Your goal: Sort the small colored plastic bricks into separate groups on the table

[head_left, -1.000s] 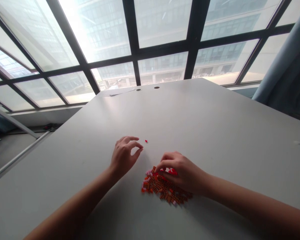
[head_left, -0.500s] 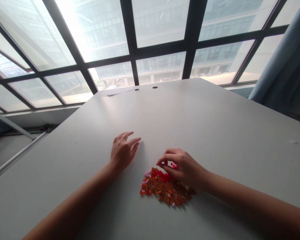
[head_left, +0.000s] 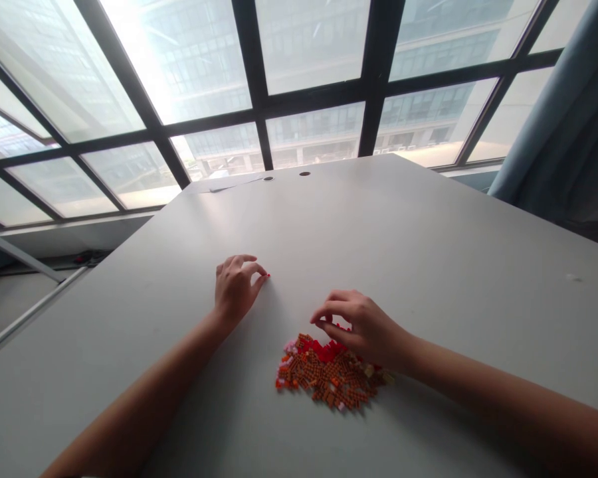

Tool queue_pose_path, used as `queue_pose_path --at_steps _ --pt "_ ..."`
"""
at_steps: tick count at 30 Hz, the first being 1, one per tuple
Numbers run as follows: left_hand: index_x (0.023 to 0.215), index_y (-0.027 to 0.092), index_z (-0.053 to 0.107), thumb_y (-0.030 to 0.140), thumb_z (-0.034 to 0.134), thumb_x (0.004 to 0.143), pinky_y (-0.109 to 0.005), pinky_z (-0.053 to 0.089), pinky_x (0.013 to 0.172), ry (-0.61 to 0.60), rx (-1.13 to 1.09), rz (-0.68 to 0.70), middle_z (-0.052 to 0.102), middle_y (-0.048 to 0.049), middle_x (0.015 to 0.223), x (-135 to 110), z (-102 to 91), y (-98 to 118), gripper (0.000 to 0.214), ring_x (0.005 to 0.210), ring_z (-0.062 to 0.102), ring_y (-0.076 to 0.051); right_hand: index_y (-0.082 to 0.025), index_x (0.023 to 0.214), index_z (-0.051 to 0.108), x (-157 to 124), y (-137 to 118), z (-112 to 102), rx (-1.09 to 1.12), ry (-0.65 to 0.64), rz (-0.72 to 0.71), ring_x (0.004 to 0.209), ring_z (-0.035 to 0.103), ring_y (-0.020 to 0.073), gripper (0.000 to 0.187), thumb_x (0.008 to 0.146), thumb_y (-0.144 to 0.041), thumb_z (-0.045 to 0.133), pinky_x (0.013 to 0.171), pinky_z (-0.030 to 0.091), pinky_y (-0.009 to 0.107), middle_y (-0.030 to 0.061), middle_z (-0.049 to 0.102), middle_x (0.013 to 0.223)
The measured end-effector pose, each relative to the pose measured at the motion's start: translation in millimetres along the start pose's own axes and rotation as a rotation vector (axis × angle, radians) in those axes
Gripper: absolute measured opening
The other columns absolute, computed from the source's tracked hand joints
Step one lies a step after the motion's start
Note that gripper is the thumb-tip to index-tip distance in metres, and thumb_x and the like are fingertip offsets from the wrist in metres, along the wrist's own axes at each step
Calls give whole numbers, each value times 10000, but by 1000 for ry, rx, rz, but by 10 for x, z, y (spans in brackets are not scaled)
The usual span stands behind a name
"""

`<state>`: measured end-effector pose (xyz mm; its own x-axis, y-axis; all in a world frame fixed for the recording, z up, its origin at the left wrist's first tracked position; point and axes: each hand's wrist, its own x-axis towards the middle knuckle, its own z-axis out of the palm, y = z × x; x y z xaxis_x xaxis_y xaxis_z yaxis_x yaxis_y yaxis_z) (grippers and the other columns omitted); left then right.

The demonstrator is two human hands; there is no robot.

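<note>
A heap of tiny building bricks (head_left: 329, 377), mostly brown with red, orange and pink among them, lies on the white table. My left hand (head_left: 236, 285) is beyond the heap to the left, thumb and forefinger closed on a tiny red building brick (head_left: 268, 275) at their tips. Just over the heap's far right side is my right hand (head_left: 359, 322), its thumb and forefinger pinched together. Whatever they may hold is too small to make out. Some red bricks (head_left: 327, 350) show below its fingers, and others are partly hidden behind the hand.
The white table (head_left: 329, 226) reaches toward large windows with dark frames (head_left: 311, 98). Two round cable holes and a flat sheet of paper (head_left: 234, 186) are at its far edge. A blue-grey curtain (head_left: 543, 133) hangs at the right. A small pale scrap (head_left: 573, 277) lies on the right side.
My left thumb and forefinger, apart before, have come together on a tiny red building brick. My right hand keeps its pinch over the heap, and the view has shifted slightly.
</note>
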<state>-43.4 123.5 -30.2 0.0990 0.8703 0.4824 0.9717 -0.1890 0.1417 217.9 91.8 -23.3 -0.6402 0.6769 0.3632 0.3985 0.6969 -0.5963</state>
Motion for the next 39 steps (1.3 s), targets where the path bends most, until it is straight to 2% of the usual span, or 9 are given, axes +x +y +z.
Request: queue_pose_path --at_steps 6,11,14,16,20,28,34,39 --pt "946 280 764 202 681 840 -516 459 924 14 -8 36 687 -86 1159 -28 -93 69 156 1083 610 -311 -183 872 748 59 30 -178 2 -22 30 650 578 115 146 836 -129 617 656 442 247 31 693 778" --pt "929 291 767 162 666 838 -497 493 898 3 -38 121 691 -64 1177 -209 -305 239 188 1073 625 -293 -183 838 749 102 62 -460 44 -217 -19 653 609 107 131 837 -155 621 598 452 206 39 704 781" --pt "922 279 758 162 639 853 -478 522 872 -3 -115 211 708 -56 1126 -422 -333 368 180 1014 651 -264 -184 833 751 99 86 -520 19 -314 -36 650 618 108 145 833 -131 615 603 466 202 38 714 785" --pt "943 268 743 155 618 862 -472 541 839 -18 -185 253 718 -54 1093 -560 -292 448 187 978 662 -254 -176 856 751 90 95 -515 -10 -337 -20 687 638 121 158 844 -123 603 653 483 218 47 722 811" --pt "1027 241 706 165 590 888 -466 548 861 -19 -276 351 722 -59 1104 -703 -195 549 196 1039 655 -254 -166 915 747 80 95 -510 -50 -399 24 770 663 149 175 864 -123 585 728 492 249 66 732 882" --pt "1029 219 679 204 507 957 -363 571 848 -17 -357 532 741 -52 1071 -710 -262 590 187 1028 675 -200 -159 840 742 63 50 -483 42 -421 9 657 606 101 173 795 -47 619 633 477 193 35 710 817" --pt "981 222 681 195 501 954 -344 562 838 -11 -371 521 746 -49 1031 -704 -312 614 184 970 684 -185 -178 858 749 34 -33 -363 -79 -385 -37 727 647 143 145 846 -108 622 687 477 240 49 714 815" --pt "940 219 677 172 548 923 -334 551 818 8 -396 486 746 -44 972 -707 -306 609 139 906 677 -176 -197 861 754 32 -55 -323 -88 -375 -53 750 646 149 131 833 -120 652 695 482 244 53 707 851"
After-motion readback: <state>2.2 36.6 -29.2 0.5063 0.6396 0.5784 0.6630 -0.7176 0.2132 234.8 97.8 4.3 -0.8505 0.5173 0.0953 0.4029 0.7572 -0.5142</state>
